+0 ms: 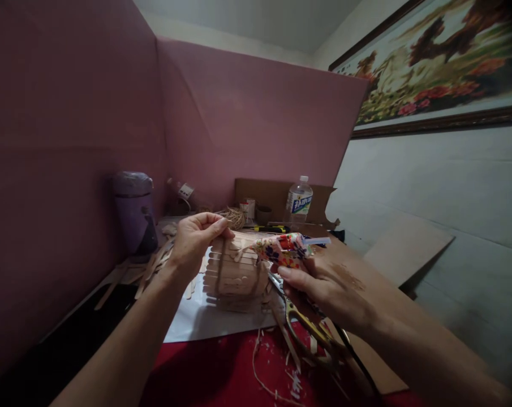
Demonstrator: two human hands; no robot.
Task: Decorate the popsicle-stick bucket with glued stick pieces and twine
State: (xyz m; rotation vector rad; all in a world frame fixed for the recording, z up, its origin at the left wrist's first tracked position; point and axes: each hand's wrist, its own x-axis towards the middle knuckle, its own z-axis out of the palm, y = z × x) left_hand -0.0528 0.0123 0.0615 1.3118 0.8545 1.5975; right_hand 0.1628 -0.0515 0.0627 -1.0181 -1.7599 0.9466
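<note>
My right hand (309,280) is wrapped round a hot glue gun (281,249) with a flower pattern. A pale glue stick (317,241) juts from its back end, and its nozzle points left. My left hand (200,234) is closed in a pinch at the upper left; a tiny pale bit shows at the fingertips, too small to name. Below and between both hands lies a panel of craft sticks (234,277) set side by side, with the nozzle over its upper part. Gold-handled scissors (300,322) lie beneath my right hand, blades toward the panel.
Loose craft sticks (147,271) are heaped at left beside a purple tumbler (134,217). A plastic bottle (299,200), a bundle of twine (233,217) and a yellow-black cutter (270,229) stand or lie at the back. White paper (177,325) covers part of the red cloth (205,370).
</note>
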